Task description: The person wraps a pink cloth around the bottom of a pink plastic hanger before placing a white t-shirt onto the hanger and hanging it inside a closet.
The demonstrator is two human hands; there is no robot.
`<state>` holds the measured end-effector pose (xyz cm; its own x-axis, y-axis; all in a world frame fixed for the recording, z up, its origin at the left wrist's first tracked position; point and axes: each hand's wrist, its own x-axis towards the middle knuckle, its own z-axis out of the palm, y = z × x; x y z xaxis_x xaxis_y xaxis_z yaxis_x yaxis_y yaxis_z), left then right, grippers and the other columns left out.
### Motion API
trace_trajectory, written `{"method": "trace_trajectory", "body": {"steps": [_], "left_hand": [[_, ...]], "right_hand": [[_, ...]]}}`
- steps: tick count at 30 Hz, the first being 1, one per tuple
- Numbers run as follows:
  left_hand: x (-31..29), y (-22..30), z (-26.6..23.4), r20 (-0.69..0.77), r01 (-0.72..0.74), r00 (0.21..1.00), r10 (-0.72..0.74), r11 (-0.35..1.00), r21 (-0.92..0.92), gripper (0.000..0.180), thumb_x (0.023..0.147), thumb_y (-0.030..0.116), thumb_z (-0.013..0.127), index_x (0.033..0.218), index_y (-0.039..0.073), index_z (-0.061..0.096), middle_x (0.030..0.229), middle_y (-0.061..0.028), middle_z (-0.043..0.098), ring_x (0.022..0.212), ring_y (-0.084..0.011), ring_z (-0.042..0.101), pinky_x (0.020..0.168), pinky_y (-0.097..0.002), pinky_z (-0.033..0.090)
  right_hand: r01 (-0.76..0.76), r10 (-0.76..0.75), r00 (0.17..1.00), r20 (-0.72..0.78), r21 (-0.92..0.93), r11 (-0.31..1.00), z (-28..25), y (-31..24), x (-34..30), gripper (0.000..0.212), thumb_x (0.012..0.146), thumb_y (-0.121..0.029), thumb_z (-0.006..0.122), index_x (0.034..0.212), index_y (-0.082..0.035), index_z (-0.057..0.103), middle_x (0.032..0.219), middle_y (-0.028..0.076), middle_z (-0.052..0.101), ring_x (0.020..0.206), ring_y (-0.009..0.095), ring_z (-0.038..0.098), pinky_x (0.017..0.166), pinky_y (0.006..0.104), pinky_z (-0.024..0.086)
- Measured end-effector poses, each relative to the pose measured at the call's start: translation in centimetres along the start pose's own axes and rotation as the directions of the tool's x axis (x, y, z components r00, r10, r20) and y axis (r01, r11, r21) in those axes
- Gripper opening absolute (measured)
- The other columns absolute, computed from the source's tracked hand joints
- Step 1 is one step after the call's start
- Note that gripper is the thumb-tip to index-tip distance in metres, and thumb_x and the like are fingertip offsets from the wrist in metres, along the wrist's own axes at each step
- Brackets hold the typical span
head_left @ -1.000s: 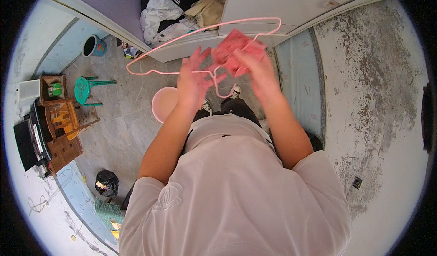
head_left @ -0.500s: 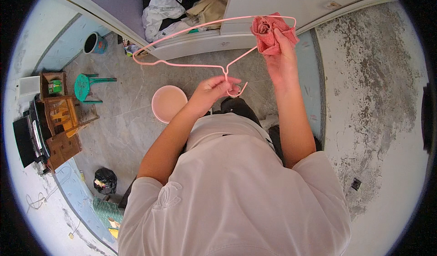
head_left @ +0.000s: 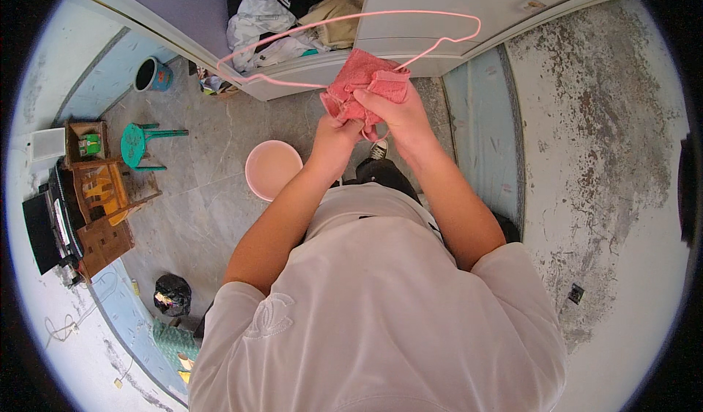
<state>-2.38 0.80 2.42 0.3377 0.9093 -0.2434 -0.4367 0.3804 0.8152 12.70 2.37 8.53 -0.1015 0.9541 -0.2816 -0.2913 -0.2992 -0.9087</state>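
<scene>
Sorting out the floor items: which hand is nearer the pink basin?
Left. The left hand is just up-right of the pink basin; the right hand lies beyond it.

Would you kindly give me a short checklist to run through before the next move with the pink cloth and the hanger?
1. Both hands on the pink cloth: ok; the left hand and right hand pinch it.
2. Pink wire hanger level: not ok, it slants.
3. Cloth spread flat: not ok, it is bunched.
4. Cloth looped over the hanger bar: cannot tell.
5. Hanger hook held: cannot tell, the hands hide it.
6. Pink basin on the floor near the feet: ok.
</scene>
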Motion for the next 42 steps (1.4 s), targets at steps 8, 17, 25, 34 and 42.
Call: {"method": "trace_trajectory", "body": {"steps": [8,17,25,34,42], "left_hand": [[-1.2,0.6,-2.1,0.011,0.008,1.000,-0.006,0.990,-0.138,0.023,0.110,0.015,0.055,0.096,0.000,0.066,0.085,-0.0043,0.058,0.078,-0.0199,0.063,0.072,-0.0336,0.053],[-0.5,1.6,-3.3,-0.002,0.059,0.998,-0.059,0.998,-0.002,0.024,0.110,0.017,0.056,0.096,0.001,0.066,0.082,-0.0033,0.059,0.072,-0.0145,0.057,0.065,-0.0292,0.046],[0.7,1.3,-1.0,-0.067,0.074,0.995,-0.075,0.997,-0.029,0.017,0.108,0.016,0.058,0.101,0.003,0.067,0.087,-0.0030,0.063,0.074,-0.0160,0.058,0.068,-0.0309,0.048],[-1.3,2.1,-3.6,0.008,0.075,0.997,-0.074,0.995,-0.063,0.026,0.110,0.017,0.056,0.092,0.001,0.064,0.081,-0.0035,0.058,0.072,-0.0158,0.055,0.066,-0.0292,0.045],[-0.1,1.6,-4.4,-0.088,0.066,0.994,-0.067,0.998,-0.012,0.028,0.111,0.020,0.055,0.091,0.002,0.064,0.080,-0.0033,0.058,0.072,-0.0158,0.056,0.068,-0.0301,0.047]], "right_hand": [[0.245,-0.181,0.944,-0.275,0.220,0.944,-3.9,-5.3,1.7,0.031,0.096,-0.018,0.075,0.123,-0.006,0.067,0.114,0.006,0.073,0.100,0.016,0.070,0.083,0.0325,0.057],[0.219,-0.180,0.965,-0.191,0.208,0.953,-5.0,-3.6,1.7,0.032,0.098,-0.017,0.072,0.128,-0.008,0.062,0.118,0.005,0.072,0.103,0.018,0.070,0.089,0.0341,0.055],[0.109,-0.106,0.994,-0.040,0.075,0.991,1.0,0.1,1.2,0.030,0.094,-0.019,0.076,0.120,-0.006,0.069,0.111,0.004,0.073,0.098,0.013,0.069,0.081,0.0305,0.055],[0.273,-0.168,0.929,-0.330,0.307,0.912,-5.9,-4.9,2.7,0.039,0.099,-0.018,0.071,0.134,-0.007,0.058,0.126,0.006,0.069,0.112,0.018,0.068,0.092,0.0336,0.056],[0.340,-0.248,0.921,-0.299,0.313,0.887,-2.3,-3.4,2.4,0.035,0.101,-0.018,0.069,0.133,-0.008,0.060,0.124,0.006,0.070,0.105,0.017,0.070,0.083,0.0310,0.057]]}}
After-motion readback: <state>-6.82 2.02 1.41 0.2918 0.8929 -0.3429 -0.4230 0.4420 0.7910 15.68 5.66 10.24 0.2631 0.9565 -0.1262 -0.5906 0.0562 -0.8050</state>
